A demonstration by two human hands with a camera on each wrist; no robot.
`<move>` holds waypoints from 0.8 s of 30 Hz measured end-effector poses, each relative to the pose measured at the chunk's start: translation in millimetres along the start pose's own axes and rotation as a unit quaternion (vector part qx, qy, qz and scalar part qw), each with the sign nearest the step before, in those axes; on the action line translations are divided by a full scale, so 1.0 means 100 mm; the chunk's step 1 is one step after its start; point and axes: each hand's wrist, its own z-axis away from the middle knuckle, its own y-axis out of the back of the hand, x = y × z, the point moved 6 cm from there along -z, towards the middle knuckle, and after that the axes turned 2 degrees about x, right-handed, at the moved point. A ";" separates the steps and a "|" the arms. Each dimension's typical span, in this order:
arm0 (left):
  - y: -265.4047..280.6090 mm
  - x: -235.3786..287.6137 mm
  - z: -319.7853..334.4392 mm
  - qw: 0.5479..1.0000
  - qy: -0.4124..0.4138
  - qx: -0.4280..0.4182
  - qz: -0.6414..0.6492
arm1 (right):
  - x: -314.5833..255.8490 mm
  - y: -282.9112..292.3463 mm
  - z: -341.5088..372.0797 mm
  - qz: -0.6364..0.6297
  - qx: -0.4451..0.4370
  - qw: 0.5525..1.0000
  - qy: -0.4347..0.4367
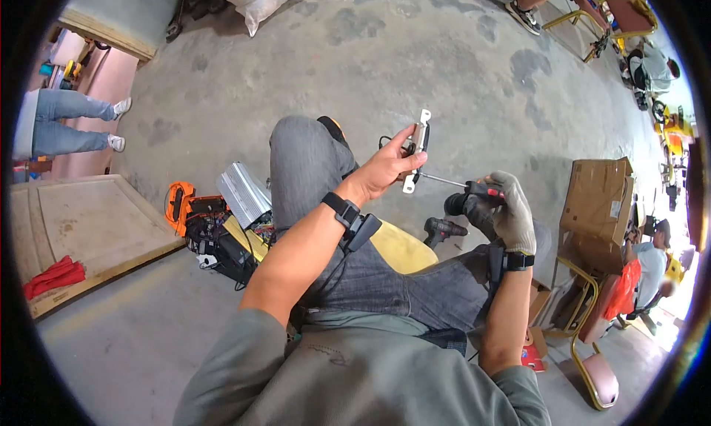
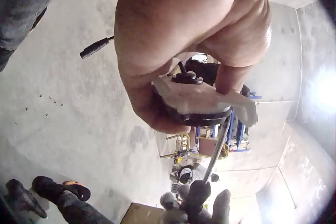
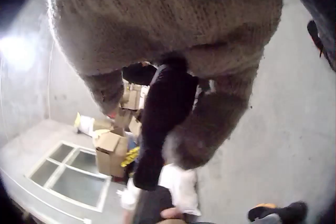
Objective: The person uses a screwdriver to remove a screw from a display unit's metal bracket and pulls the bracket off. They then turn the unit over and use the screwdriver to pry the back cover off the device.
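Observation:
My bare left hand [image 1: 385, 170] pinches a small device with a white metal bracket [image 1: 424, 118], thumb on one side and fingers on the other. In the left wrist view the bracket [image 2: 197, 97] has a black rim and a cable stub. A screwdriver's metal shaft [image 1: 444, 180] meets the lower end of the device. The gloved right hand [image 1: 512, 212] grips its black and red handle [image 1: 485, 191]; in the right wrist view gloved fingers [image 3: 194, 140] curl about the black handle [image 3: 163, 113]. The tip's exact contact is too small to tell.
A cordless drill [image 1: 442, 230] lies beside a yellow surface [image 1: 400, 247] between the legs. To the left are a silver finned box [image 1: 244, 194], an orange-black item [image 1: 179, 201] and a wooden panel [image 1: 96, 226]. Cardboard boxes [image 1: 595, 204] and a chair [image 1: 592, 374] stand at the right.

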 end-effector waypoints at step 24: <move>0.05 -0.01 -0.02 0.999 -0.016 0.019 -0.026 | -0.09 -0.09 0.06 -0.011 0.029 0.999 0.035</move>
